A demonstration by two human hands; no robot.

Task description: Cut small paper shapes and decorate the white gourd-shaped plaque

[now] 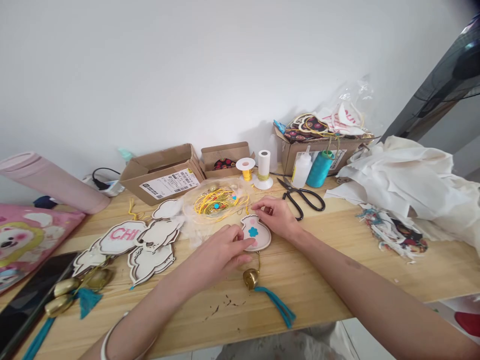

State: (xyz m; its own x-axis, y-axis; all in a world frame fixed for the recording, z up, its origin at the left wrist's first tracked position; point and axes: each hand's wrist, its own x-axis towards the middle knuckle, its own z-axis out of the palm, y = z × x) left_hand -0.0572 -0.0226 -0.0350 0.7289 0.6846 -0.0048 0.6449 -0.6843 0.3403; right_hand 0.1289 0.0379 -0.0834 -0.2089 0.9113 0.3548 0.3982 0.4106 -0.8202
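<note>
Steady the plaque point(263, 239) flat on the surface point(315, 301), just below frame centre, with half-curled left hand point(225, 245) at its lower-left edge, nearly closed right hand point(276, 216) at its top, both grips impossible to tell, and bell point(250, 278) clear below.

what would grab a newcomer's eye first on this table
Probably the white piece with its blue flower, between the left hand and right hand, a golden bell and teal tassel lying on its near side. Next, the tangle of yellow cords just beyond the hands, then the teal spool of thread standing at the back, right of centre.
</note>
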